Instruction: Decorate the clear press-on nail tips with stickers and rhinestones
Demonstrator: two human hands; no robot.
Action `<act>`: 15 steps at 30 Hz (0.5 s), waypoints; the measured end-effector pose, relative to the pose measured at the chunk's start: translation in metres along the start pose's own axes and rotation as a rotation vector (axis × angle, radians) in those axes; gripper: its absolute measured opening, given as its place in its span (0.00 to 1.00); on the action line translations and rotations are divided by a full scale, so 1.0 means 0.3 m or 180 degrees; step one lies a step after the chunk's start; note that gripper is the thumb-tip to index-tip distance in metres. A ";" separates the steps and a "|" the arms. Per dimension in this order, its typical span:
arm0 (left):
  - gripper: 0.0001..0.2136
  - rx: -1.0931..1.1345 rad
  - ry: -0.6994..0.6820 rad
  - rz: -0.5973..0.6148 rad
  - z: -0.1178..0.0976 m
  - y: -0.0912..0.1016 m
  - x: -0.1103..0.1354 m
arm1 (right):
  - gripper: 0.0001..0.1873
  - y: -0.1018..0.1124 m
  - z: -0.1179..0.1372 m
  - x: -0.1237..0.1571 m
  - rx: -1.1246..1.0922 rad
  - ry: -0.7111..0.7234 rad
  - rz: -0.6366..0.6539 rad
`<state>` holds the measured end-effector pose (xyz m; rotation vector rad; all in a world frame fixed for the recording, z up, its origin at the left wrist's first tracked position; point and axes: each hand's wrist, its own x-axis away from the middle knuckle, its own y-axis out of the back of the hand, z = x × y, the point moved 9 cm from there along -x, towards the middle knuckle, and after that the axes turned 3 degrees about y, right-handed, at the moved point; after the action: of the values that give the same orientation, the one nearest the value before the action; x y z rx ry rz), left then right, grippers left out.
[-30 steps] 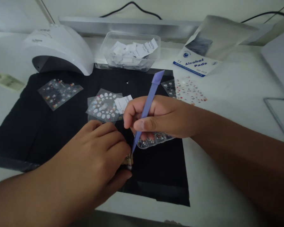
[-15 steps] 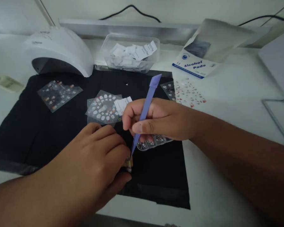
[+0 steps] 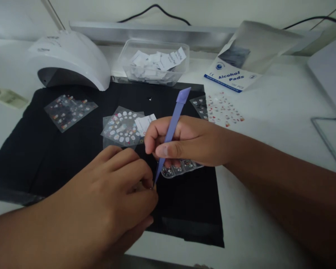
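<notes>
My right hand [image 3: 184, 140] pinches a pair of purple tweezers [image 3: 172, 123] between thumb and fingers. They slant down to the left, wide slanted end up, with the fine tip right at the fingertips of my left hand [image 3: 120, 190]. That hand is closed, its fingers curled round a small thing that they almost wholly hide. Just beyond the tweezers, partly under my right hand, lies a clear compartment case [image 3: 179, 170] of tiny decorations. Behind my left hand sit overlapping sticker sheets [image 3: 121, 129] with a small alcohol pad packet [image 3: 144, 124] on them.
A black mat [image 3: 184, 209] covers much of the white table. At its back stand a white nail lamp [image 3: 72, 56] and a clear tub [image 3: 154, 76] of packets. An alcohol pads box [image 3: 232, 76] is at the right. More sticker sheets [image 3: 70, 112] lie left; a bottle [image 3: 8, 98] is far left.
My left hand's fingers have shifted and closed further, covering the small tan and gold-coloured thing that showed between them. The right hand and tweezers have barely moved.
</notes>
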<state>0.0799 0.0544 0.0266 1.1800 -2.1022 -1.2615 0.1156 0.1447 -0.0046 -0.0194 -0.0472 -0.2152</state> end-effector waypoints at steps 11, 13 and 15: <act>0.07 0.0104 0.0031 0.0115 0.002 -0.007 0.001 | 0.02 0.026 0.010 0.000 -0.0057 0.0196 -0.0171; 0.09 0.0136 0.0051 0.0075 0.003 -0.003 -0.006 | 0.02 0.050 0.019 0.003 -0.0212 0.0378 -0.0282; 0.10 0.0165 0.0052 0.0044 0.004 0.001 -0.012 | 0.02 0.072 0.027 0.006 -0.0358 0.0506 -0.0362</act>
<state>0.0807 0.0580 0.0264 1.1917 -2.1395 -1.1940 0.1217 0.1657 0.0033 -0.1116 0.1224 -0.3323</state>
